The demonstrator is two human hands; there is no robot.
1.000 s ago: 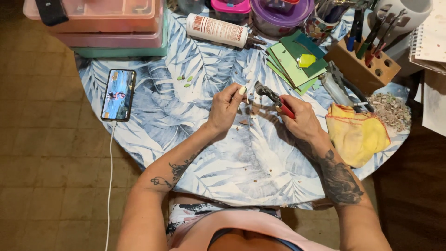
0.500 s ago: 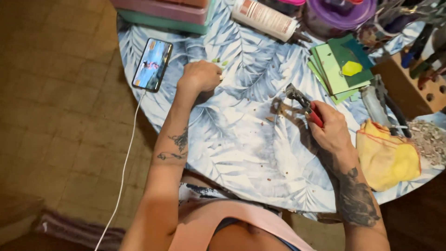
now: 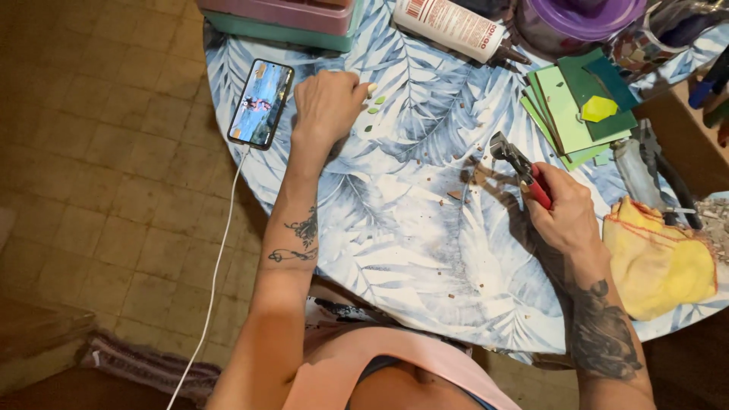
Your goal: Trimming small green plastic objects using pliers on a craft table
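My right hand [image 3: 568, 220] is closed around the red handles of my metal nippers [image 3: 520, 168], the jaws poking out over the round table with the blue leaf cloth [image 3: 410, 250]. My left hand [image 3: 325, 102] pinches one tiny pale chip [image 3: 371, 88] beside the little green leaf-shaped chips [image 3: 375, 110] near the phone [image 3: 261, 103]. These chips look light, hard and easy to snap — I think fingertips on the edges work best — and the nippers look heavy, so I grip low.
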